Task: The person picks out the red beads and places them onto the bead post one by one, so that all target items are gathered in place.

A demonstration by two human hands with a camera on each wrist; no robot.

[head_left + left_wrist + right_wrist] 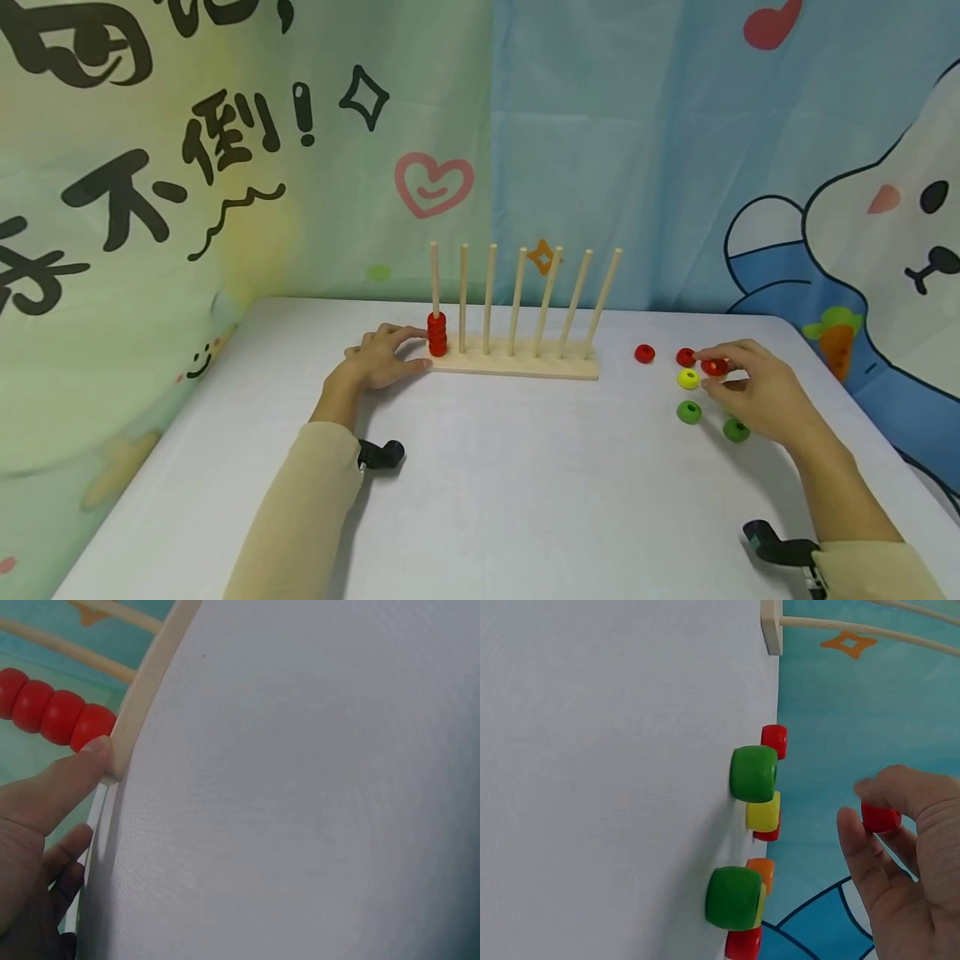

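Orange bead (765, 872) in right wrist view only

White table (525, 483), wooden peg rack (517, 364), loose beads (688, 412), exact count unclear

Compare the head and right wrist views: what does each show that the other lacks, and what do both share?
Only the head view shows the left hand and the stacked red beads beside it.
Only the right wrist view shows an orange bead.
Both show the right hand holding a red bead, with green beads and a yellow bead.
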